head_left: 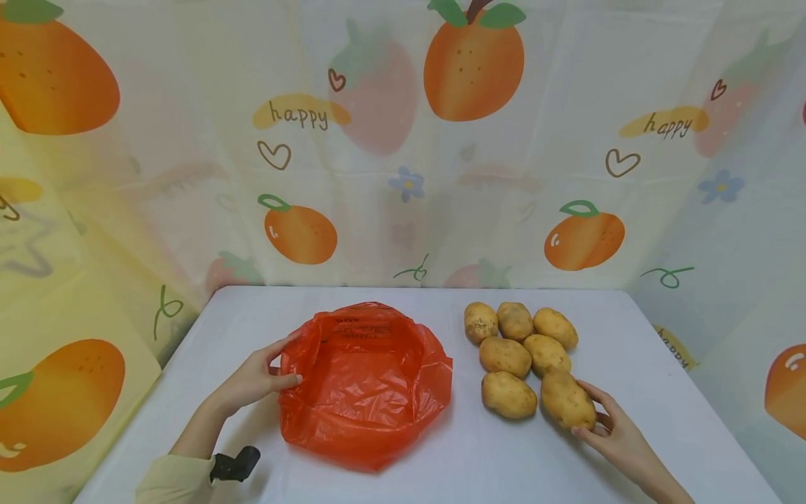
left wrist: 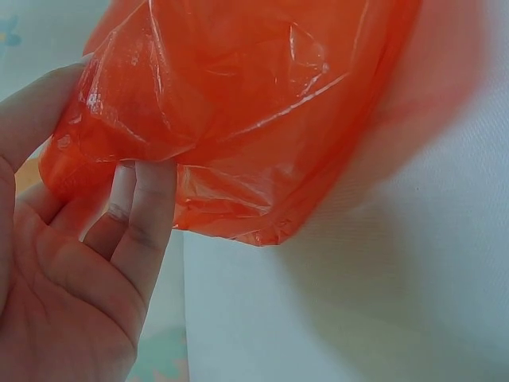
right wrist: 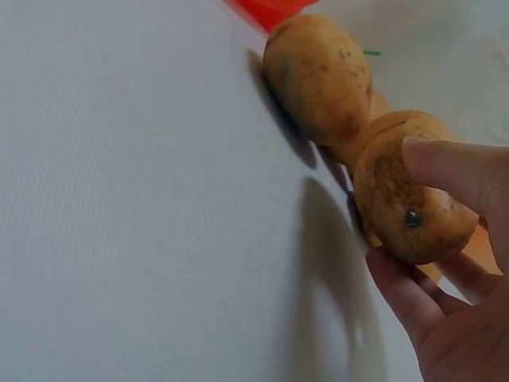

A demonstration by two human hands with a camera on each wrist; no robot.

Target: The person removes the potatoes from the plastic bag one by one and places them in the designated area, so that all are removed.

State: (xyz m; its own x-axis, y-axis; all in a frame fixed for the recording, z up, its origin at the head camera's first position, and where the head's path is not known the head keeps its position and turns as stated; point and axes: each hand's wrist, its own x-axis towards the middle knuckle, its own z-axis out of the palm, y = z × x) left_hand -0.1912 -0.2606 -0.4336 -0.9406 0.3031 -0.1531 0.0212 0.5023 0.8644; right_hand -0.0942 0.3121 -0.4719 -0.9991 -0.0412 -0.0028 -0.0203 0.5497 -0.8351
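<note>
A red plastic bag sits on the table with its mouth spread wide. My left hand pinches the bag's left rim between thumb and fingers; the left wrist view shows the thin red film between them. On the right, my right hand grips a potato at its right end. In the right wrist view the thumb lies over that potato and the fingers are under it, with its shadow on the table beside it. Several other potatoes lie grouped just behind and left of it.
The white table carries the bag on its left half and the potatoes on its right. A fruit-print curtain hangs behind the table and along both sides. A black device is strapped to the left wrist.
</note>
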